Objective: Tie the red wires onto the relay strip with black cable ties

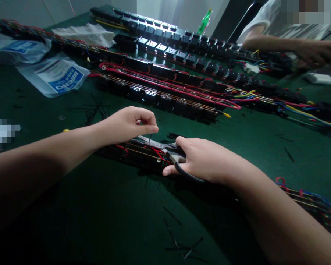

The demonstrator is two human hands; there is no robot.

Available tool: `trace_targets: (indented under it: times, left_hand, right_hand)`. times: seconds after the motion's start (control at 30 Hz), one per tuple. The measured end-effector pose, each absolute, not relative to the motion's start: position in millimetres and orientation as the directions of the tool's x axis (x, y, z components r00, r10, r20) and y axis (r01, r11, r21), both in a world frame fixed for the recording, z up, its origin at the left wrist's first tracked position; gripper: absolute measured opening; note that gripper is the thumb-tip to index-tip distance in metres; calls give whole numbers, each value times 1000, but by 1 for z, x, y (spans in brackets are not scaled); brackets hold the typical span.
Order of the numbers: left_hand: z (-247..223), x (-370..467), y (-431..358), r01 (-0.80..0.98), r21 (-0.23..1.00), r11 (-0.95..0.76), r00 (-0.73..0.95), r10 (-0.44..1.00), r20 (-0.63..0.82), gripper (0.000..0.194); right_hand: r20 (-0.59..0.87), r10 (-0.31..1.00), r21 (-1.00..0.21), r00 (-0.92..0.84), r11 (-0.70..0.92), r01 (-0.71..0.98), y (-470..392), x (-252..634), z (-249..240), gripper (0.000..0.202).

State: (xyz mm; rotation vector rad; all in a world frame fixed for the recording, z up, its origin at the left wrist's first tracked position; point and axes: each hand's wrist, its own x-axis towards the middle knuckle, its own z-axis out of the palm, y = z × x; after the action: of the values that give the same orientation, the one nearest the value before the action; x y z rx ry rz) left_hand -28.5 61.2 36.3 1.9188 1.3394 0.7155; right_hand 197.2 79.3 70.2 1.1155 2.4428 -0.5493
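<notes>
My right hand (202, 158) grips a pair of scissors (162, 145) with dark handles, its blades pointing left and parted. Thumb and fingers of my left hand (132, 123) pinch the upper end of a thin black cable tie (150, 138), which runs down between the blades. Under both hands lies a long black strip assembly (139, 151) with red wires and brass-coloured rods along it. Part of that assembly is hidden by my right hand and the scissors.
More long wired assemblies (165, 79) lie across the green table (99, 206). Cut black tie pieces (179, 244) are scattered about. Plastic bags (55, 75), a cloth (85, 34) and a green bottle (205, 22) are farther back. A co-worker's hands (317, 53) are at upper right.
</notes>
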Motion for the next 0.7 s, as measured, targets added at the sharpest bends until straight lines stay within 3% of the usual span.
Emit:
trace_targets:
  times: [0.33, 0.57, 0.7]
  left_hand:
    - [37, -28, 61, 588, 786, -189, 324, 946, -15, 22]
    - [36, -28, 62, 555, 823, -122, 251, 968, -26, 23]
    - [36, -29, 61, 500, 865, -46, 183, 982, -53, 19]
  right_hand:
    - [-471, 615, -153, -633, 649, 745, 79, 199, 75, 74]
    - [-414, 648, -39, -639, 689, 724, 80, 202, 79, 58]
    - [-362, 712, 49, -601, 658, 751, 78, 223, 90, 62]
